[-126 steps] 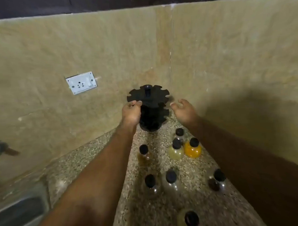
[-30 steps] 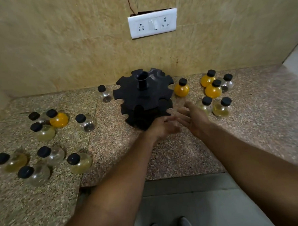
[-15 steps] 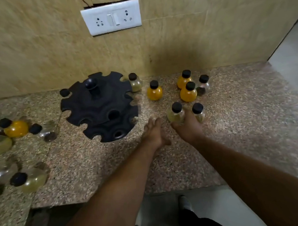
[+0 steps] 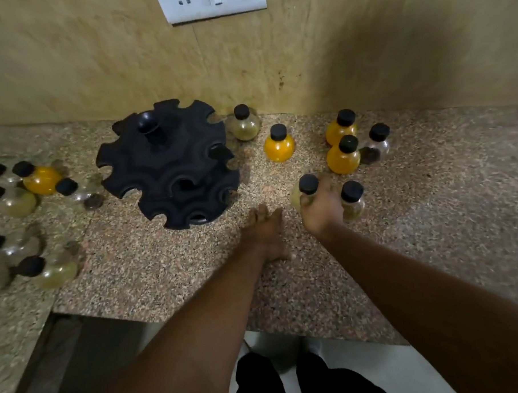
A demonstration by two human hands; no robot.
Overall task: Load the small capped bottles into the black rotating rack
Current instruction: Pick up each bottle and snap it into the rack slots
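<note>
The black rotating rack (image 4: 167,167) stands on the speckled counter, its slots holding nothing that I can see. My right hand (image 4: 322,207) grips a pale yellow bottle with a black cap (image 4: 307,184) just right of the rack. Another pale capped bottle (image 4: 352,199) stands touching the right side of that hand. My left hand (image 4: 266,228) lies flat on the counter, fingers straight, holding nothing, in front of the rack's right edge. Orange bottles (image 4: 279,145) and other capped bottles stand behind my right hand.
A second group of several capped bottles (image 4: 40,179) sits on the counter left of the rack. The tiled wall (image 4: 364,58) with a white socket plate (image 4: 213,2) runs close behind. The counter's front edge (image 4: 302,322) drops to the floor below my arms.
My right hand has closed round the pale yellow bottle it was reaching over. My left hand stays flat on the counter. The view has shifted slightly left and closer.
</note>
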